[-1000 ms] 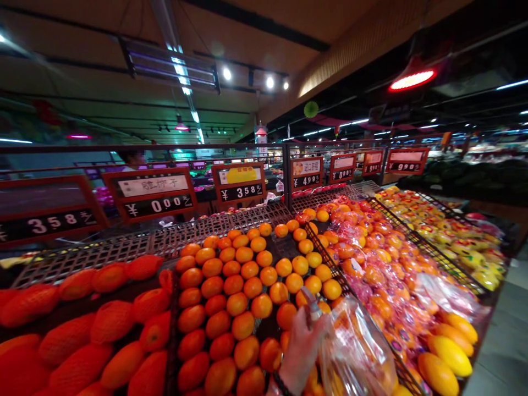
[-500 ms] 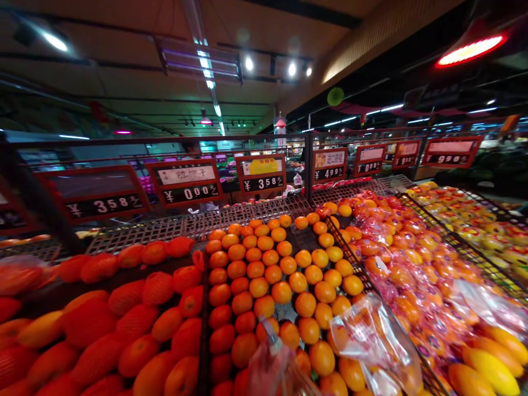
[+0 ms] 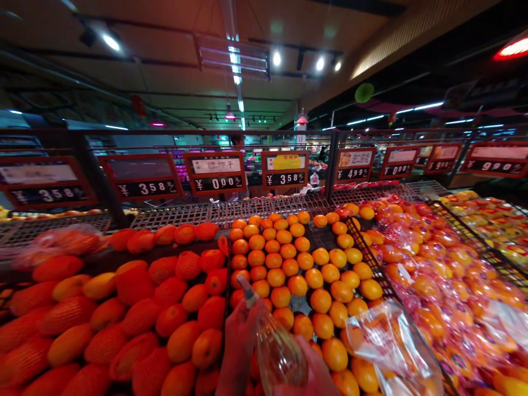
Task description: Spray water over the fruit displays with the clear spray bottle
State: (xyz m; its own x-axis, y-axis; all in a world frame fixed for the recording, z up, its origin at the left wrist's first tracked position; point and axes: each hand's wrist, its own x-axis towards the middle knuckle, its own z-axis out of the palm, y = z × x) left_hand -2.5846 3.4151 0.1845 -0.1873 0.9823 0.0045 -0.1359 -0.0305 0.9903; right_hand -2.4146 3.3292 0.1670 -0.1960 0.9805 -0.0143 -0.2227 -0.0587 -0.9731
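Both hands, partly cut off, hold blurred plastic bag.

The hall is dim overall, the ceiling dark; small spotlights and a strip of tube lamps overhead throw warm, saturated light on the oranges; a red lamp glares at the top right corner; colours run heavily orange; wide-lens bending curves the fruit stand's rails towards the edges; the lower corners smear with blur; the plastic bag shows soft glare.
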